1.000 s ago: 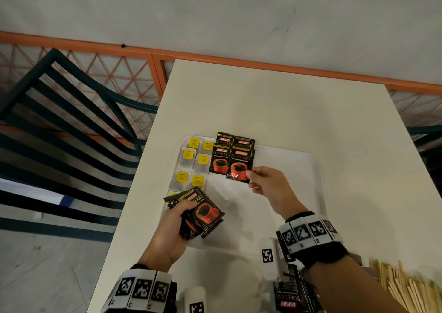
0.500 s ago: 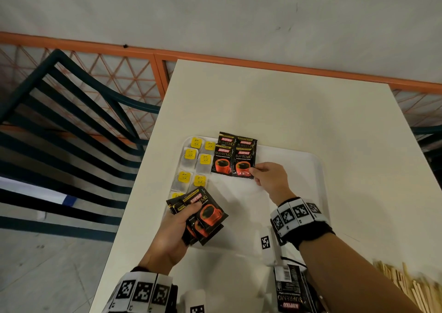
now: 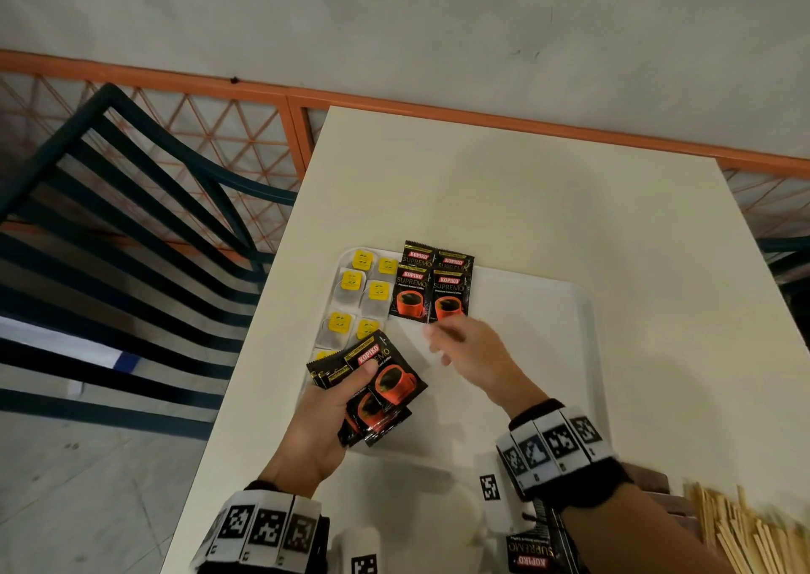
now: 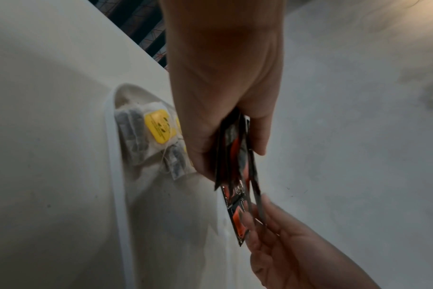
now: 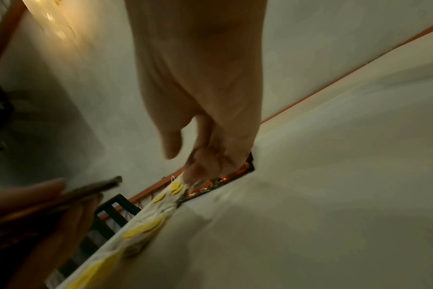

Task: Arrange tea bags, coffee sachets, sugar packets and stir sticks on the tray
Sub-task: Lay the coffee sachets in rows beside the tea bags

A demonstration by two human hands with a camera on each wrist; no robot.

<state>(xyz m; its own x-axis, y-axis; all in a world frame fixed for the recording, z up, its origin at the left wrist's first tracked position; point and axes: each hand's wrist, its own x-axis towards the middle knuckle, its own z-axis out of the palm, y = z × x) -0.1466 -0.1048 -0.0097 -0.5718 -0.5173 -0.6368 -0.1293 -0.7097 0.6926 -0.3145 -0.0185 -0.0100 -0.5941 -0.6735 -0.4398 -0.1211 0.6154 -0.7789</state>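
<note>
A white tray (image 3: 548,306) lies on the table. Tea bags (image 3: 350,293) with yellow tags fill its left column. Beside them lie several black and orange coffee sachets (image 3: 431,286) in overlapping rows. My left hand (image 3: 346,393) grips a fanned stack of coffee sachets (image 3: 390,389) over the tray's near left corner; the left wrist view shows that stack (image 4: 237,176) pinched edge-on. My right hand (image 3: 438,341) is blurred just below the laid sachets, with fingers loose and nothing in them. It hovers between the laid sachets and the held stack.
Wooden stir sticks (image 3: 745,543) are piled at the near right. Another coffee pack (image 3: 534,551) lies under my right forearm. A dark slatted chair (image 3: 131,222) stands left of the table, and an orange railing (image 3: 438,113) runs behind it.
My right hand laid its sachet at the right of the front row, let go, and drew back toward the held stack. The left hand has barely moved.
</note>
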